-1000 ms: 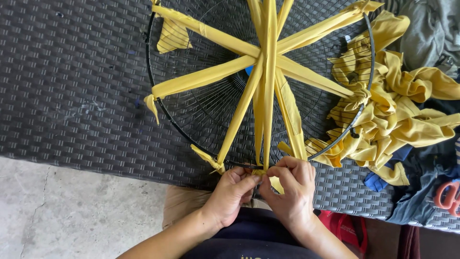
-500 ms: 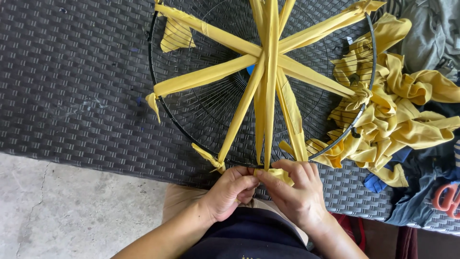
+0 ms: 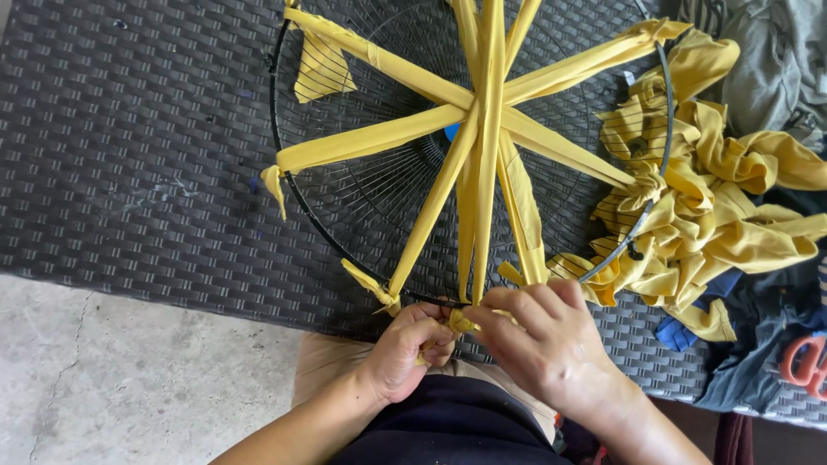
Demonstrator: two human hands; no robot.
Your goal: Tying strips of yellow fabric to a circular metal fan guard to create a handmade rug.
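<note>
A round black wire fan guard (image 3: 293, 194) lies flat on a dark woven table (image 3: 129, 155). Several yellow cloth strips (image 3: 482, 146) stretch across it like spokes and cross at its middle. At the guard's near rim my left hand (image 3: 405, 349) and my right hand (image 3: 543, 340) meet. Both pinch the end of one yellow strip (image 3: 461, 320) where it wraps around the wire rim. Their fingers hide most of that end.
A heap of loose yellow cloth strips (image 3: 724, 215) lies on the table to the right of the guard. Grey and dark blue garments (image 3: 775, 353) are piled at the far right. Bare concrete floor (image 3: 112, 370) lies below the table's near edge.
Both hands stay at the same spot on the rim. Their fingers have shifted slightly on the strip end, and the right hand now covers more of it.
</note>
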